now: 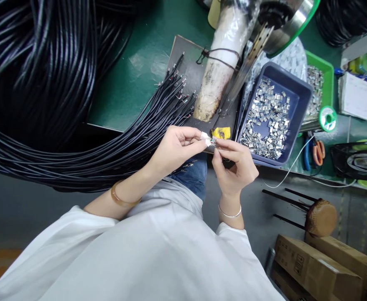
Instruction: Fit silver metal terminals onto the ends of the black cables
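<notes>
My left hand (183, 144) is closed in a pinch, with white wrapping on its fingertips. A small silvery metal connector (213, 141) pokes out from that pinch. From the other side, my right hand (235, 161) meets the same connector with its fingertips, its thumb a little lower. The fingers partly hide the connector, and I cannot tell whether a cable is joined to it. Just beyond the fingertips lies a yellow sponge (221, 133). Left of my hands, a bundle of black cables (158, 113) with stripped ends rests on a dark board (188, 62).
A blue-grey bin (300, 94) of metal connector shells stands to the right, beside a green bin (329, 69). A stained white tube (215, 79) hangs over the board. Solder spool (327, 119), pliers (318, 152) and a fan (363, 161) sit rightward; a stool (321, 217) and cartons (315, 263) are below.
</notes>
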A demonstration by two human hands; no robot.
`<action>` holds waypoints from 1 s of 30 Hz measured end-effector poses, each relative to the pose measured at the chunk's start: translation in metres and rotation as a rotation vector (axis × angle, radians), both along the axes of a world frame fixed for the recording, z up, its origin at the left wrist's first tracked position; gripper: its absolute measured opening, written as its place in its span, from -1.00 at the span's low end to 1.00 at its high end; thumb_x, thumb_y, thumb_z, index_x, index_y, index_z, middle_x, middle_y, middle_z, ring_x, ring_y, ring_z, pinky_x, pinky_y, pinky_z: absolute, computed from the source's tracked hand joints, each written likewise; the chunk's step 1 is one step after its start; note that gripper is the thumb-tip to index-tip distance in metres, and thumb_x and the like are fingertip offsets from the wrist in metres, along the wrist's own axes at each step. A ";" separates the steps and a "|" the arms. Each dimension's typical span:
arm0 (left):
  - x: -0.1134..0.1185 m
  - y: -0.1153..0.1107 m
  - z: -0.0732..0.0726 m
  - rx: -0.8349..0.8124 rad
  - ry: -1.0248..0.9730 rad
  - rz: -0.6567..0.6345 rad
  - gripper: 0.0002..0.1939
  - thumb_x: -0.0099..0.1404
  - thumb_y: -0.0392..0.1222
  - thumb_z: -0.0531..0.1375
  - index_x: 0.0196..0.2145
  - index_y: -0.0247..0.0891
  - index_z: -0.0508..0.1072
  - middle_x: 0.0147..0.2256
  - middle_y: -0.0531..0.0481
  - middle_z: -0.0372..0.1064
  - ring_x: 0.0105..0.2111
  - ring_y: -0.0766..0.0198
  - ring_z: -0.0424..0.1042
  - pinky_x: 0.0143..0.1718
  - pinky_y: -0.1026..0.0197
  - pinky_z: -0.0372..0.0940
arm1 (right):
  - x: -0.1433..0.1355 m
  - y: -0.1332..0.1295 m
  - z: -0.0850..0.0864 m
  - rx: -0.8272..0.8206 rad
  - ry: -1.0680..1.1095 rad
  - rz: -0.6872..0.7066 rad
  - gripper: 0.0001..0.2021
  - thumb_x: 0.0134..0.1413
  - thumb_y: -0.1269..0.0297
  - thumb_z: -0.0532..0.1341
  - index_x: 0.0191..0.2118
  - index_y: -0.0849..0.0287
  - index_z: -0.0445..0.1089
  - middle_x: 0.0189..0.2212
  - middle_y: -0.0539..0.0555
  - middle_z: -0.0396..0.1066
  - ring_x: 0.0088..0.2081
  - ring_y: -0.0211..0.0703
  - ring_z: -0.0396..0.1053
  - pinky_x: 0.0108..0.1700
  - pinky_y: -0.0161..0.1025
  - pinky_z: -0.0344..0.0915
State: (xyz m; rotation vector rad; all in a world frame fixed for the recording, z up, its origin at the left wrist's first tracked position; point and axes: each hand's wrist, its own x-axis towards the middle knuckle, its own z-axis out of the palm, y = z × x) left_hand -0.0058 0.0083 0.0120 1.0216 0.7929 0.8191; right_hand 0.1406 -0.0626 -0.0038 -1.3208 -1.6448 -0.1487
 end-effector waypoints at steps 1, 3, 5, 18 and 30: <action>0.001 0.000 0.001 0.007 0.003 0.009 -0.92 0.04 -0.26 0.35 -0.50 -0.34 0.57 -0.56 0.05 0.43 -0.56 0.46 0.32 -0.51 0.40 0.24 | 0.000 0.001 -0.001 0.005 -0.015 -0.003 -0.81 0.08 0.49 0.31 -0.25 0.06 0.39 -0.20 -0.02 0.59 -0.20 -0.21 0.58 -0.14 -0.20 0.53; 0.002 0.001 0.002 0.030 0.001 0.030 -0.93 0.05 -0.28 0.33 -0.51 -0.34 0.57 -0.52 0.03 0.48 -0.50 0.42 0.39 -0.42 0.38 0.32 | 0.000 0.003 -0.002 0.021 -0.014 -0.010 -0.82 0.08 0.49 0.31 -0.25 0.05 0.39 -0.20 -0.03 0.59 -0.20 -0.22 0.57 -0.15 -0.21 0.54; 0.003 0.002 0.003 0.056 -0.001 0.049 -0.96 0.06 -0.31 0.32 -0.50 -0.34 0.57 -0.49 0.02 0.51 -0.45 0.41 0.43 -0.36 0.37 0.35 | -0.001 0.004 -0.002 0.022 0.027 -0.016 -0.81 0.09 0.49 0.31 -0.23 0.06 0.39 -0.19 -0.02 0.58 -0.21 -0.23 0.56 -0.21 -0.24 0.54; 0.003 0.006 0.005 0.089 0.034 0.101 -0.95 0.08 -0.30 0.31 -0.49 -0.34 0.57 -0.50 0.04 0.49 -0.46 0.41 0.43 -0.36 0.37 0.36 | -0.006 0.017 0.006 -0.058 0.079 -0.066 -0.87 0.13 0.44 0.30 -0.24 0.05 0.46 -0.21 0.00 0.56 -0.18 -0.18 0.54 -0.23 -0.18 0.53; -0.001 0.009 -0.002 0.081 0.070 0.034 -0.95 0.10 -0.31 0.29 -0.48 -0.32 0.57 -0.59 0.09 0.35 -0.52 0.43 0.35 -0.46 0.38 0.28 | -0.007 0.013 0.005 -0.013 0.048 -0.021 -0.85 0.09 0.47 0.30 -0.26 0.07 0.39 -0.17 0.01 0.57 -0.20 -0.20 0.56 -0.24 -0.21 0.53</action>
